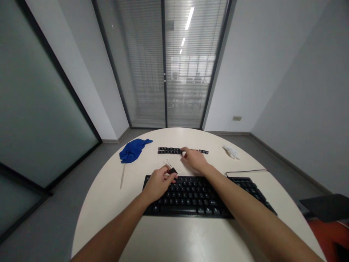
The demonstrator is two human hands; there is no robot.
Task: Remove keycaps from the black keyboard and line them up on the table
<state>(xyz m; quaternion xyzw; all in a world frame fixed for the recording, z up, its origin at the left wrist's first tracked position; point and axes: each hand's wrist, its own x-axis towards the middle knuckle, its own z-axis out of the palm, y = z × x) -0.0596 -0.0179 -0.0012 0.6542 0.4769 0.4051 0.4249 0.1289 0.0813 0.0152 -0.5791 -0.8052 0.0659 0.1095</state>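
My left hand is closed on a keycap puller, a small black handle with two thin wire prongs pointing away from me. It hovers over the top left of a black keyboard. Farther out, my right hand reaches past the keyboard to two short rows of loose black keycaps. Its thumb and forefinger pinch at a keycap near the middle of the rows. The hand covers part of the rows; more keycaps show to its right. My right forearm crosses over the keyboard's right part.
On the round cream table a crumpled blue cloth lies at the left, with a thin pale stick below it. A crumpled white item lies at the right. The keyboard cable runs off to the right edge.
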